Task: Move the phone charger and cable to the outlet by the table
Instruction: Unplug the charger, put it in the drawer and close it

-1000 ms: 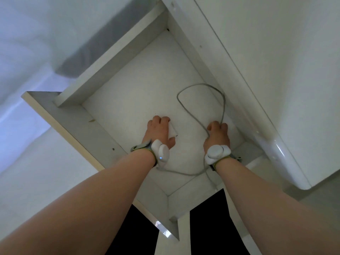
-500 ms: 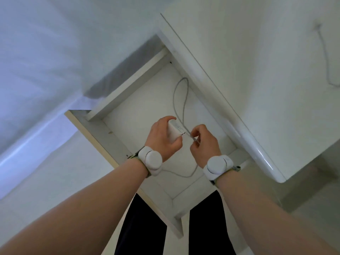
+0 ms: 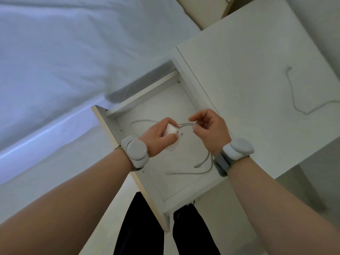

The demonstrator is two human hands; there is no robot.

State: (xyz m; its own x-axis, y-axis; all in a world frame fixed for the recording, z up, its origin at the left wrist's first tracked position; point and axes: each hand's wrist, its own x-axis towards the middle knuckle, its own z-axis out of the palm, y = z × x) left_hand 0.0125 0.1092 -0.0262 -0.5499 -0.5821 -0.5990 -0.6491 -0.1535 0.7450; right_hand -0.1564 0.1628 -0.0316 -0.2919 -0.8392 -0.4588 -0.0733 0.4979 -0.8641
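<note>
A person stands over an open drawer of a white bedside table, both bare forearms stretched forward and down. The left hand is curled round a small white phone charger, held above the drawer. The right hand, just beside it, pinches the grey cable between thumb and forefinger, the other fingers loosely bent. The cable runs from the charger through that pinch, then droops into the drawer. A second cord lies on the tabletop.
</note>
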